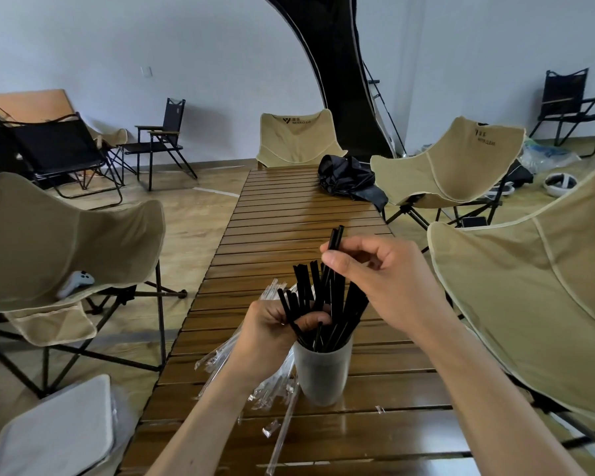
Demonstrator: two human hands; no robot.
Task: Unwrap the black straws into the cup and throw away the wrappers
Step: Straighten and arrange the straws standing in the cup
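A translucent white cup [322, 374] stands on the wooden slat table [289, 214] and holds several black straws [337, 304] that fan upward. My right hand [375, 273] pinches two black straws [335, 237] above the cup, their lower ends among the others. My left hand [275, 326] grips black straws at the cup's left rim, along with clear wrappers. A pile of clear wrappers [220, 355] lies left of the cup under my left forearm, and loose wrapper scraps [271, 429] lie in front of the cup.
A black bag [349, 178] lies at the table's far right. Beige folding chairs [66, 242] flank the table on both sides, one [536, 286] close by my right arm. A white pad [54, 431] sits at lower left.
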